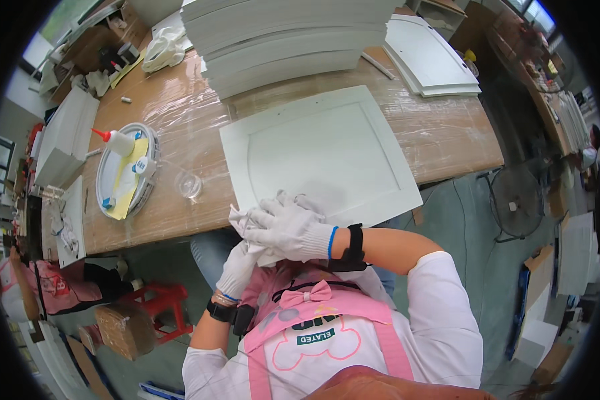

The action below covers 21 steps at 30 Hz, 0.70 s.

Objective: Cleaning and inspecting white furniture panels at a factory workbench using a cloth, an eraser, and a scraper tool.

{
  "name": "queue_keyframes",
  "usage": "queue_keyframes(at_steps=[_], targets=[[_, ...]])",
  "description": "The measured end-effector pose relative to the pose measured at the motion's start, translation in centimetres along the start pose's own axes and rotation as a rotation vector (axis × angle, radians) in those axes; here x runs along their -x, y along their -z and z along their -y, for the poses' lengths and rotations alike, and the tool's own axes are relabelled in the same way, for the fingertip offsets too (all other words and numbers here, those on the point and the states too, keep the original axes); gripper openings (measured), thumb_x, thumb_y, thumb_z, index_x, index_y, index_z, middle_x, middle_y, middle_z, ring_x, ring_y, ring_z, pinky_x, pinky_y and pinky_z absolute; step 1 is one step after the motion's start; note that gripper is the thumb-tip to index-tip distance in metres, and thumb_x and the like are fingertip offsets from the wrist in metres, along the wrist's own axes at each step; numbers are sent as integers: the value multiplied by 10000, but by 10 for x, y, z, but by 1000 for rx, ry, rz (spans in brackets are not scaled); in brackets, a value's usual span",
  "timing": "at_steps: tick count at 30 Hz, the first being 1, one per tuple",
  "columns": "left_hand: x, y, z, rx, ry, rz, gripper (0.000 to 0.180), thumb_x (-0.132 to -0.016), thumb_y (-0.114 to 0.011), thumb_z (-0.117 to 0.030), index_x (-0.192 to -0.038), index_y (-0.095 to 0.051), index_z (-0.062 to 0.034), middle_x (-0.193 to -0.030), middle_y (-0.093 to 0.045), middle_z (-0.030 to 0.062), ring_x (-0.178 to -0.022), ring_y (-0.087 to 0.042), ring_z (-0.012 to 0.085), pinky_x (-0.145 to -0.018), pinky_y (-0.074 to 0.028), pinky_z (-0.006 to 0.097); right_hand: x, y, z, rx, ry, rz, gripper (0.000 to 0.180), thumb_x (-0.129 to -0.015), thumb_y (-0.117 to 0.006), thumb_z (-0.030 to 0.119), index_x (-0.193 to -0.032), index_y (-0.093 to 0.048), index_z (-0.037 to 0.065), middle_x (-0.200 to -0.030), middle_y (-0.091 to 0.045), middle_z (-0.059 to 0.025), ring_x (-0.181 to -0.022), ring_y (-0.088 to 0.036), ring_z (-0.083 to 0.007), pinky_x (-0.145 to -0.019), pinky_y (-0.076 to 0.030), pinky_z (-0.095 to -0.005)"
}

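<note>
Both my hands wear white knitted gloves and meet at the near edge of a white panel (pixel 313 153) with a recessed, arched field. My right hand (pixel 295 233) lies across in front of my left, its fingers bent and closed on a bunched white cloth (pixel 239 219). From below, my left hand (pixel 239 272) comes up to the same cloth, its fingers largely hidden behind the right hand and the folds. The panel lies flat on the wrapped table (pixel 180 157), its near right corner past the table's edge.
A tall stack of white panels (pixel 287 53) stands behind; more panels (pixel 430 57) lie at the far right. To the left, a round white lid (pixel 102 180) carries a red-tipped glue bottle (pixel 120 143) and yellow paper. Beside it is a clear cup (pixel 189 185). A red stool (pixel 167 310) stands lower left.
</note>
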<state>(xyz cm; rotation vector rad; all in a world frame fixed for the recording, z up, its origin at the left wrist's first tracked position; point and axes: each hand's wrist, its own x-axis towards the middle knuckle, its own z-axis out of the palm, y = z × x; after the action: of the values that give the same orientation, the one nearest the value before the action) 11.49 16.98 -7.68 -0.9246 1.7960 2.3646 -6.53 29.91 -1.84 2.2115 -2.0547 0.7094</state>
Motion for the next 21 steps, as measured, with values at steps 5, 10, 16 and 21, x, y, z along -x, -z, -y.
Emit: queue_keyframes(at_steps=[5,10,16,21], targets=[[26,6,1,44,87,57,393,-1023,-572,-246,-1263,-566,65,-1072,-700,100,-889,-673,165,-803,-555,322,2,11,-32,78,-150,37,412,-856,-604,251,-1265,-616,209,-1205,-590,-99,-1135,-554,-305,-944,-441,-508],[33,11,-1,-5,125,13,380,-1013,-576,-233,-1257,-574,58,-1078,-697,104,-885,-673,163,-795,-549,312,-4,83,-151,191,-700,228,337,-963,-479,280,-1279,-596,282,-1244,-610,-80,-1199,-560,-269,-970,-452,-484],[27,8,5,103,115,0,372,-994,-587,-204,-1262,-581,54,-1122,-689,103,-932,-667,158,-828,-535,293,76,166,-251,615,-1122,93,253,-936,-585,231,-1052,-738,66,-974,-727,-159,-918,-700,-337,-769,-566,-423],[21,-1,-4,194,119,-3,388,-987,-601,-193,-1284,-574,55,-1186,-675,103,-1016,-657,161,-882,-526,294,63,115,-99,234,-338,52,375,-865,-635,287,-1189,-642,100,-1122,-621,-117,-1091,-581,-320,-910,-492,-441]])
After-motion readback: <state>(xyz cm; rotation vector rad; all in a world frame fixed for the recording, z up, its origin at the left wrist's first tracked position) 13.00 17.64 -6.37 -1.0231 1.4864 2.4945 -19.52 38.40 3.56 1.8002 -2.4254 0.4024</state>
